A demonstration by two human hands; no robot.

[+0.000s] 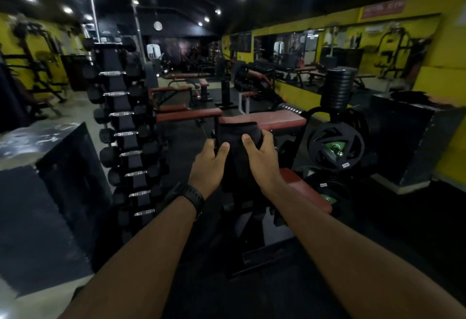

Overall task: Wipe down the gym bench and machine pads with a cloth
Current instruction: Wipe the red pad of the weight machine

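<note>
Both hands meet at the centre of the frame and hold a dark cloth [238, 142] upright between them. The left hand [209, 165] grips its left edge and the right hand [262, 160] its right edge. Each thumb lies across the front, and the fingers curl out of sight behind. The cloth hangs in the air and touches no padding that I can see. Its top edge looks folded flat, and its lower part runs down between the wrists into shadow.

Just behind the cloth, mid-frame, lies a red bench [277, 118]. A 2nd red pad [307, 190] slopes away at lower right under the right forearm. A dumbbell rack [126, 129] stands at centre left, and weight plates [335, 147] hang at centre right.

The step in hand looks like readying the cloth, with wiping not yet begun. To do it well, fold the cloth into a flat wad with 1 clean face outward. Then shift to a 1-handed grip with the palm flat, so pressure spreads evenly. The near pad is the likely first target. Long overlapping strokes along its length, edges and seams included, should cover it. Refold to a fresh face before moving to the bench.
</note>
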